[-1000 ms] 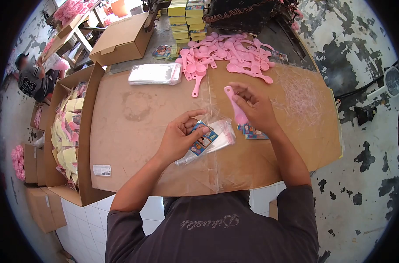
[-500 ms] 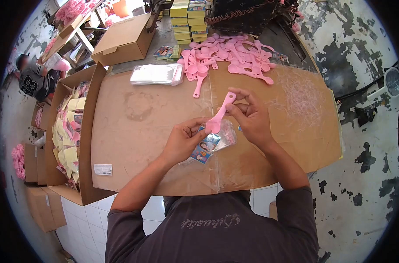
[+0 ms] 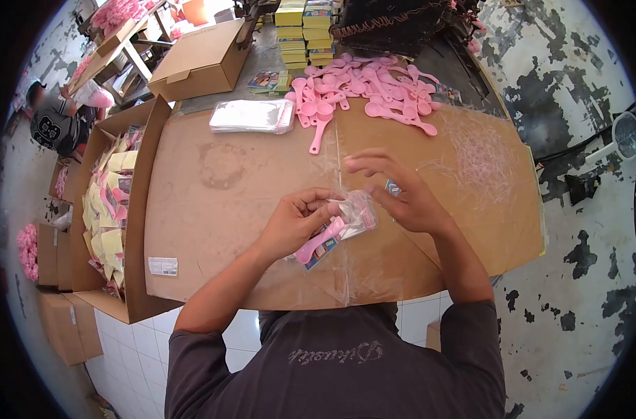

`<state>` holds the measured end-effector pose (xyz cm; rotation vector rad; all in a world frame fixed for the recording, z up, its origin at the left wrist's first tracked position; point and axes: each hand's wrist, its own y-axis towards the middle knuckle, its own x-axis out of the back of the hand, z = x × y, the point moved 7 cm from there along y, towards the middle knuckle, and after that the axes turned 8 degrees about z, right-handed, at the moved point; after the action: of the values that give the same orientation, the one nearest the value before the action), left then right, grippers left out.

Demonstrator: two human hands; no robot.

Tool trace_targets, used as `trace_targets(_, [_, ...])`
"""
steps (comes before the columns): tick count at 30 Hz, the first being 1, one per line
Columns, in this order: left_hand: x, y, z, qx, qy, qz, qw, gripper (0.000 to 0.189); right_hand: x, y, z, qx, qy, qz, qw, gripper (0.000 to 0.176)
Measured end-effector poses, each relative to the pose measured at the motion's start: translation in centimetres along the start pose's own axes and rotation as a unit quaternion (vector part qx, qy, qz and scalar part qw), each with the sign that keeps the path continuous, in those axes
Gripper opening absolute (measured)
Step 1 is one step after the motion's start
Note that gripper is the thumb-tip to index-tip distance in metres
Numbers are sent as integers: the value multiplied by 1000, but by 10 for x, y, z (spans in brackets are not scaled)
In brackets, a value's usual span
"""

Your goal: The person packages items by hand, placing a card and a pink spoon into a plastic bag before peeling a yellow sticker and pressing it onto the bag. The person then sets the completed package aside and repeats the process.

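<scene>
Left hand [image 3: 293, 222] fingers pinched one card [image 3: 321, 255], one pink spoon [image 3: 321, 241] atop it, mid-frame; right hand [image 3: 409, 199] fingers spread, empty. Countless finished-looking packs [image 3: 111, 241] filled one carton [image 3: 145, 209] at left; dozens of loose spoons [image 3: 377, 84] awaited handling, upper center, below two tall stacks [image 3: 304, 35].

The table [image 3: 261, 59] is covered along its near part by flat brown cardboard [image 3: 192, 230], marked by a round stain and a white label [image 3: 163, 266]. A pile of pink spoons [image 3: 377, 77] is spread across its far middle, flanked by a stack of clear bags [image 3: 252, 116]. Behind, yellow-edged card stacks [image 3: 305, 35] and a closed carton [image 3: 203, 59] are held; thin plastic strips [image 3: 482, 157] are scattered at right.
</scene>
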<state>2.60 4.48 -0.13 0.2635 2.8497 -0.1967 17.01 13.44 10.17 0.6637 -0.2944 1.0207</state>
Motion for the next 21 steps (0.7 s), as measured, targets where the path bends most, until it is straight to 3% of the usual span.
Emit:
trace_targets(4, [-10,1,2,-23,-19,37,999,34,-13,6,9,61,3,141,988,28])
trace_targets(7, [-13,-3,-2,-9,-26,63,998,40,-4,11,12,71,29,147,986,25])
trace_targets(10, [-16,-6,0,18,-61,100,993,47,3,17,27,76,51,34,995,20])
trace_targets(16, [-13,-1,20,30,-153,172,973,59,-11,19,25,26,34,141,989,16])
trace_targets(17, [-13,-2,20,33,-177,194,964,62,-4,19,31,36,26,103,994,16])
trace_targets(19, [-15,1,2,-70,-128,120,982,60,13,18,57,52,10,25,998,15])
trace_targets(21, [-13,-2,-16,-139,-46,65,987,57,29,21,95,145,-161,-29,976,14])
